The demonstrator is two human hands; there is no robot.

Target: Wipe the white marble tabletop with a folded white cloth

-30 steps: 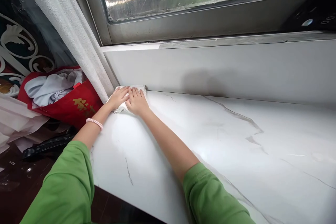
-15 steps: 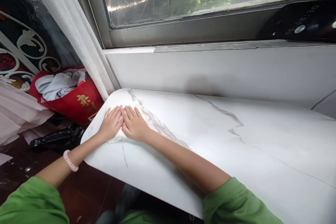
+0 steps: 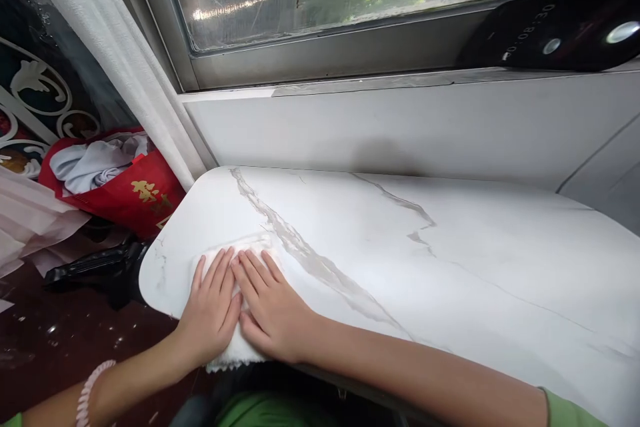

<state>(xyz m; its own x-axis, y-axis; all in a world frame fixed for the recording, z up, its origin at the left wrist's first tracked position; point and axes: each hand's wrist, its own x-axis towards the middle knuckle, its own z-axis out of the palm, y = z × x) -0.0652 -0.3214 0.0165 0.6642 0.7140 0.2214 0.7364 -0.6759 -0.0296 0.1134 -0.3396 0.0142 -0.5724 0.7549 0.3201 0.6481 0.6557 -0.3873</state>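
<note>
A white cloth [image 3: 235, 350] lies flat on the white marble-patterned table [image 3: 345, 233], close to its left end, with its scalloped lower edge reaching over the table's front edge. Pressed down on the cloth are both my hands, side by side. My left hand [image 3: 213, 303] rests flat with its fingers stretched out. Right beside it, my right hand [image 3: 270, 303] also lies flat, fingers extended and slightly spread. The fingertips of the two hands nearly meet. Much of the cloth is hidden under the palms.
Behind the table are a pale wall [image 3: 300, 133] and a metal-framed window [image 3: 320, 53]. A red bag [image 3: 120, 197] with folded clothes stands at the left, beside a white curtain [image 3: 115, 47]. A black object [image 3: 95, 270] sits below it. A dark device with a time display [image 3: 555, 33] is at upper right.
Both hands and the cloth have slid from the far left part of the table toward me, to the front edge. The camera view has shifted a little.
</note>
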